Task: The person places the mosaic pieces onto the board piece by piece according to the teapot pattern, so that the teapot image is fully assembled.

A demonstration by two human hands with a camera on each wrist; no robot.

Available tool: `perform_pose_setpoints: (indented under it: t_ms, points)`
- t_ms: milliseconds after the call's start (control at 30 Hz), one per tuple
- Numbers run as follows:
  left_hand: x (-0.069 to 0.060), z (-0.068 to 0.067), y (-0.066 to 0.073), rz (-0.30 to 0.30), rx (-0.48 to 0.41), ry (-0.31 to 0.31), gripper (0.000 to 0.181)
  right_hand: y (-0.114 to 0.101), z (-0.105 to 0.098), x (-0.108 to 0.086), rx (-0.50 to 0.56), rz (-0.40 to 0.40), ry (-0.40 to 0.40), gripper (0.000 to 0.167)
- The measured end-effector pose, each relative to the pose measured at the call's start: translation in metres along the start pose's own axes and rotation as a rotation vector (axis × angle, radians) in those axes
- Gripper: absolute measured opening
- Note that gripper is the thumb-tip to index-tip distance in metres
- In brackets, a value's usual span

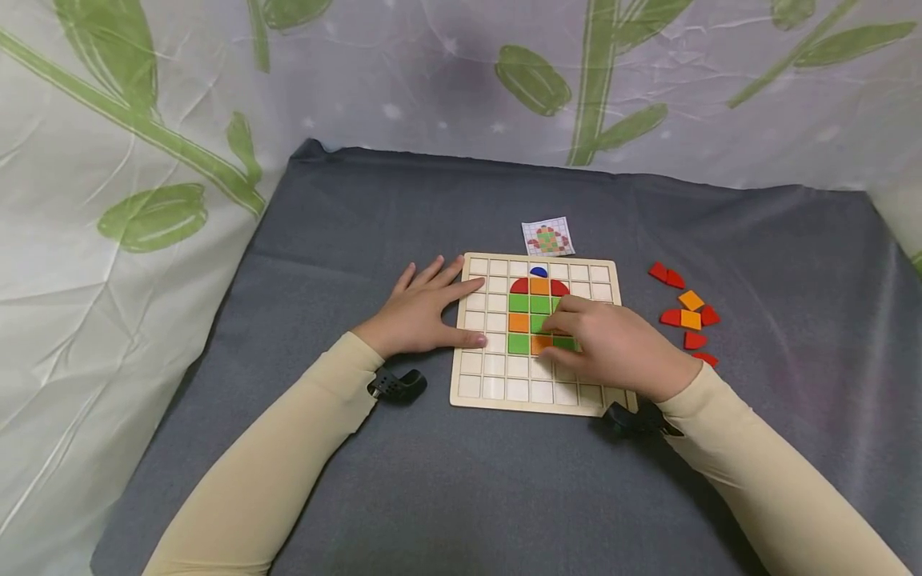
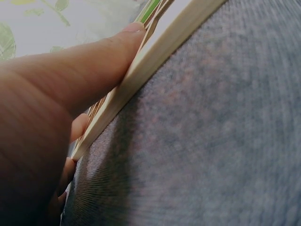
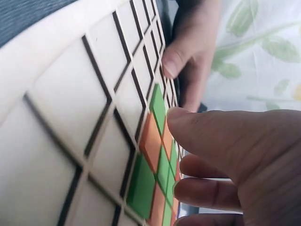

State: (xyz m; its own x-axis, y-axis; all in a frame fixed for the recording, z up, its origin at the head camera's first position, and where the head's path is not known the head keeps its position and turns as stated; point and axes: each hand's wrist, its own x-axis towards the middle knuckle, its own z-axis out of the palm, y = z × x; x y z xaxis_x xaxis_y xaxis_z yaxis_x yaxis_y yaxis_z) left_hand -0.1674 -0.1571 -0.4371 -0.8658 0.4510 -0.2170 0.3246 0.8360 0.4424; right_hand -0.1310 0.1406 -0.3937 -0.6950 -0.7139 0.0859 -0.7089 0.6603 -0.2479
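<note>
Head: your left hand (image 1: 425, 314), fingers spread, on left edge of grid board (image 1: 494, 387); your right hand (image 1: 608, 344) over coloured tiles (image 1: 518, 322) mid-board; card (image 1: 548, 238) beyond, printed with coloured pattern. Left wrist: your thumb (image 2: 89, 68) over board's rim. Right wrist: your thumb and fingers (image 3: 209, 193) apart, at tiles.

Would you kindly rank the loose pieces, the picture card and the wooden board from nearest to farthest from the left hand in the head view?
1. Wooden board: under the left hand's fingertips.
2. Picture card: by the board's far edge.
3. Loose pieces: off the board's right side.
</note>
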Motion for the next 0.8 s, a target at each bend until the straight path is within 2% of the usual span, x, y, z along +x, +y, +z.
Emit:
perform_pose_setpoints:
  t_ms: [333,600,800]
  points:
    - [0.002,0.003,0.002,0.003,-0.001,0.005,0.099,0.025,-0.015,-0.03,0.007,0.095,0.039,0.02]
    - [0.001,0.001,0.001,0.011,-0.006,-0.003,0.1,0.046,-0.022,-0.054,0.007,0.185,0.03,0.022]
    - [0.001,0.001,-0.002,0.01,-0.002,-0.008,0.099,0.061,-0.032,-0.065,-0.007,0.231,0.011,0.027]
